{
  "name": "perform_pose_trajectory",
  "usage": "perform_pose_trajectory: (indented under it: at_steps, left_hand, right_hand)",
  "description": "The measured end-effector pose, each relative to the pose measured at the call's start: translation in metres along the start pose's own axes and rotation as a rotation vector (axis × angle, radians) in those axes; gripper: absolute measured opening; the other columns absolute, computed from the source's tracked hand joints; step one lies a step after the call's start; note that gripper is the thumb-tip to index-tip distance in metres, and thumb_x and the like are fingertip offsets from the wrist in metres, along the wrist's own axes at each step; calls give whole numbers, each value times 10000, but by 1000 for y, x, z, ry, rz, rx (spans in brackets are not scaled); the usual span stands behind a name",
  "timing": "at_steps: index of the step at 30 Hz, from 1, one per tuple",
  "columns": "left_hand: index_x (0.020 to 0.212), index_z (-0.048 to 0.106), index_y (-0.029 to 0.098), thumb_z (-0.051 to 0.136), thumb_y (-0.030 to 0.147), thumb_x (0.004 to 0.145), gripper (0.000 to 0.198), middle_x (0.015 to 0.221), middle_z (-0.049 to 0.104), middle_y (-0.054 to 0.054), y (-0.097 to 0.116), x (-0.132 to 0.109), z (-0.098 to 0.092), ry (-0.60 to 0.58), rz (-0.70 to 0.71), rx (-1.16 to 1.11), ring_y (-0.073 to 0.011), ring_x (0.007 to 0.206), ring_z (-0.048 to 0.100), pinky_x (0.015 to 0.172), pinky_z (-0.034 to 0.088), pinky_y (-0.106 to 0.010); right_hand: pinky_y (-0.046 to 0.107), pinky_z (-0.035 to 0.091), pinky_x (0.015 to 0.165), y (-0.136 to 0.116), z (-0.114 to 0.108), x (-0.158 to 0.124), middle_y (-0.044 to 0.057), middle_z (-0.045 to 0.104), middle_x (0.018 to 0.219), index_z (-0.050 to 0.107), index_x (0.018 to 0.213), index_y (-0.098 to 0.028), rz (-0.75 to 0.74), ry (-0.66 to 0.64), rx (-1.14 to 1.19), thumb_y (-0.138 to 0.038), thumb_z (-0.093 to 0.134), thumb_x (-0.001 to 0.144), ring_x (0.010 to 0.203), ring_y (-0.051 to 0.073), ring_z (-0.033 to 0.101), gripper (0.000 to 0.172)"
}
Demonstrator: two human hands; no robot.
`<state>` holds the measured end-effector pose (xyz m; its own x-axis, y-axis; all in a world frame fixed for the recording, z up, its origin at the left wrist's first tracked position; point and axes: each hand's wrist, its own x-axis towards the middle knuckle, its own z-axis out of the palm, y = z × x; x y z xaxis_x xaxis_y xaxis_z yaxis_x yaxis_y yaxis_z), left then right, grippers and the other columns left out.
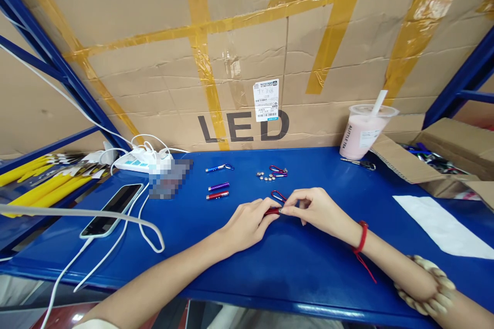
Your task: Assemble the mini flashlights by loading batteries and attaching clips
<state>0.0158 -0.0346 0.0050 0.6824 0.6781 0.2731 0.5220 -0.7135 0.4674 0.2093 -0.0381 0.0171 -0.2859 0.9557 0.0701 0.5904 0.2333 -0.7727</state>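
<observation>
My left hand (249,222) is closed around a slim red keychain flashlight (272,211), held low over the blue table. Thumb and fingertips of my right hand (314,209) pinch the flashlight's right end. A red carabiner clip (278,195) shows just behind my fingers; whether it joins the flashlight I cannot tell. Farther back are several button cells (266,177) beside red carabiner clips (278,169). To the left lie a red flashlight tube (217,195), a purple tube (218,186) and a blue flashlight with a clip (219,168).
A pink drink cup (360,131) with a straw stands at the back right, keys (358,163) beside it. An open carton (451,154) and white paper (443,226) are at right. Phone (111,211), cables and power strip (135,163) occupy the left. Cardboard (154,87) walls the back.
</observation>
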Motion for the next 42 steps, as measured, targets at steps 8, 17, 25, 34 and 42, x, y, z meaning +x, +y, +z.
perform_pose_trajectory:
  at_steps: [8,17,25,34,42]
  left_hand:
    - [1030,493,207,378,257,917,169,980,625,-15,0,-1,0,-3,5,3,-142,897,592,782,461,-247]
    - [1033,494,200,376,256,917,175,975,626,-22,-2,-1,0,-19,2,21,-150,895,592,783,462,-253]
    - [1036,491,198,379,245,915,172,987,626,-26,-1,-1,0,-29,4,16,-156,907,589,792,456,-256]
    - [1012,494,209,383,216,910,152,933,636,-11,-1,-1,1,-4,18,-7,-153,835,601,732,460,-254]
    - [912,473,189,374,211,910,102,787,628,-16,-7,2,8,68,69,32,-154,685,607,608,457,-243]
  right_hand:
    - [207,397,471,1,0,0,-1,635,543,670,682,-182,12,-17,12,-456,604,718,428,108,551,284]
    - [207,398,475,1,0,0,-4,623,531,670,678,-177,7,-28,18,-441,609,718,430,108,552,274]
    - [205,393,468,1,1,1,-7,591,474,669,675,-162,8,-37,49,-441,618,713,412,106,535,286]
    - [192,372,427,3,5,0,-1,635,605,653,645,-162,13,-43,144,-451,637,702,399,75,518,295]
    - [181,375,425,6,6,1,-2,615,614,664,647,-150,58,-29,235,-425,661,694,407,61,509,278]
